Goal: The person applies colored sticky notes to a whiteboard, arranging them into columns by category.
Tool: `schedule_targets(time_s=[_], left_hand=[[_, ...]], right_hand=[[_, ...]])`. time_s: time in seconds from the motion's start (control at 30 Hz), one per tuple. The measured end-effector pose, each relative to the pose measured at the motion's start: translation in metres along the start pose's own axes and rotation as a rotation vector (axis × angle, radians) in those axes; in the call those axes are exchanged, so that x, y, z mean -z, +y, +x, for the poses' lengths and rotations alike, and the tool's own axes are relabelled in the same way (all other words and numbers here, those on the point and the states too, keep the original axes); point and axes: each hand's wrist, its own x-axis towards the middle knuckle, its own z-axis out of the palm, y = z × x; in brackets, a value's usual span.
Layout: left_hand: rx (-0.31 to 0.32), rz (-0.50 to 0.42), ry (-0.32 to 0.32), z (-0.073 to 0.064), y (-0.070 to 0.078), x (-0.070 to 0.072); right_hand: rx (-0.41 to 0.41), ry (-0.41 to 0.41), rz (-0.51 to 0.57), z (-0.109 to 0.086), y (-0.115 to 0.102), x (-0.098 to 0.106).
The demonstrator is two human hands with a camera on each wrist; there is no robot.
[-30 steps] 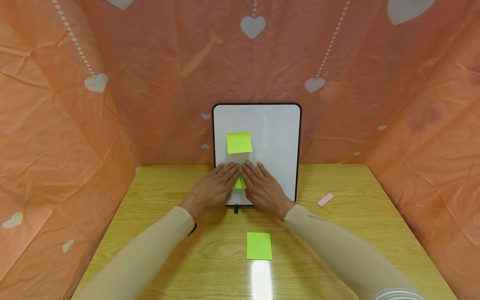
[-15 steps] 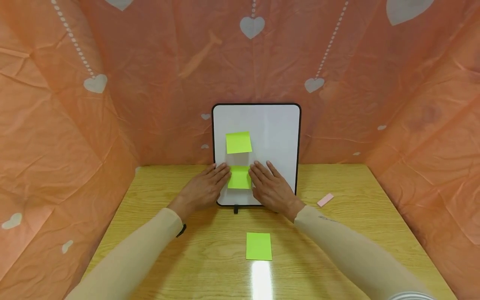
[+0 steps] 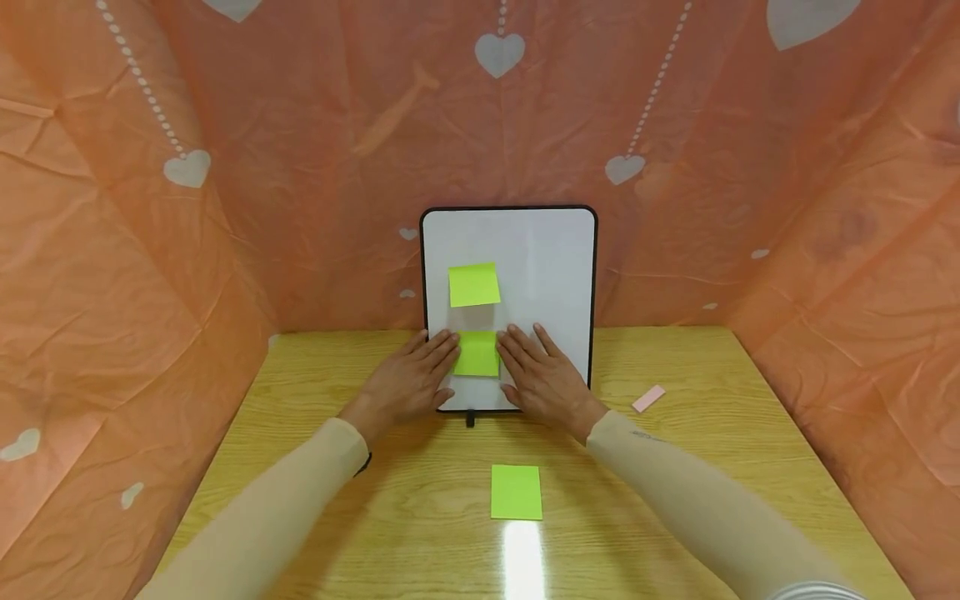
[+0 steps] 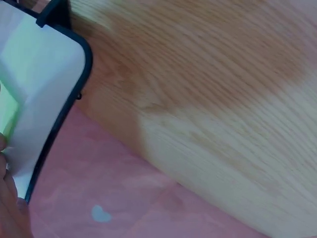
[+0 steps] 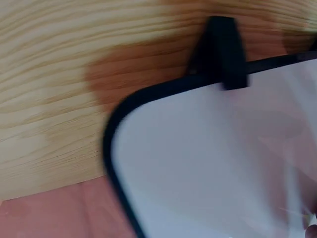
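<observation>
A whiteboard [image 3: 547, 250] with a black frame stands upright at the back of the table. One lime-green sticky note [image 3: 474, 285] is on its left half, the lower edge lifted off the board. Below it is a second sticky note [image 3: 477, 354]. My left hand [image 3: 408, 375] lies with straight fingers at this lower note's left edge. At its right edge rest the straight fingertips of my right hand [image 3: 543, 379]. In the left wrist view, fingers [image 4: 9, 203] show beside the green note [image 4: 7, 111]. Only fingertips of the right hand appear at that wrist view's corner.
A lime-green sticky-note pad [image 3: 516, 492] lies on the wooden table [image 3: 420, 517] in front of the board. To the right lies a small pink block [image 3: 648, 398]. Black feet [image 5: 225, 52] hold the board's lower edge. An orange cloth [image 3: 337, 208] with hearts hangs around the table.
Both hands were together over the lower note; they have moved apart to its left and right edges, uncovering it. Over the last half second the thumbs have spread slightly.
</observation>
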Motion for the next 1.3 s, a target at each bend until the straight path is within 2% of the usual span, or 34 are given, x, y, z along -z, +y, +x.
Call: schedule_targets(time_s=[0.13,0.27,0.33,0.5,0.67,0.87,1.0,1.17,1.3], left_hand=[[-0.006,-0.035,0.023,-0.004,-0.003,0.001],[-0.022,-0.047,0.068,0.004,0.0,0.003],[-0.034,-0.054,0.066,0.01,0.004,0.004],[-0.027,-0.044,0.008,0.017,0.01,0.006],[-0.013,-0.064,-0.021,0.007,0.005,0.004],[0.024,-0.13,-0.021,-0.004,-0.002,0.0],[0.052,-0.14,0.006,0.003,0.002,0.002],[0.056,-0.136,-0.001,0.016,0.013,0.005],[0.052,-0.1,-0.025,0.015,0.013,0.004]], right_hand=[[-0.007,0.041,0.02,-0.005,0.003,0.0],[0.001,0.101,0.046,0.004,-0.003,0.002],[0.013,0.106,0.057,0.01,-0.007,0.002],[0.031,0.047,0.061,0.018,-0.01,0.003],[0.019,-0.019,0.043,0.005,0.0,0.004],[-0.004,0.037,0.042,-0.006,0.008,0.003],[-0.011,0.051,0.066,0.002,0.001,0.004],[0.015,0.007,0.057,0.015,-0.009,0.005],[0.019,-0.021,0.015,0.013,-0.007,0.004]])
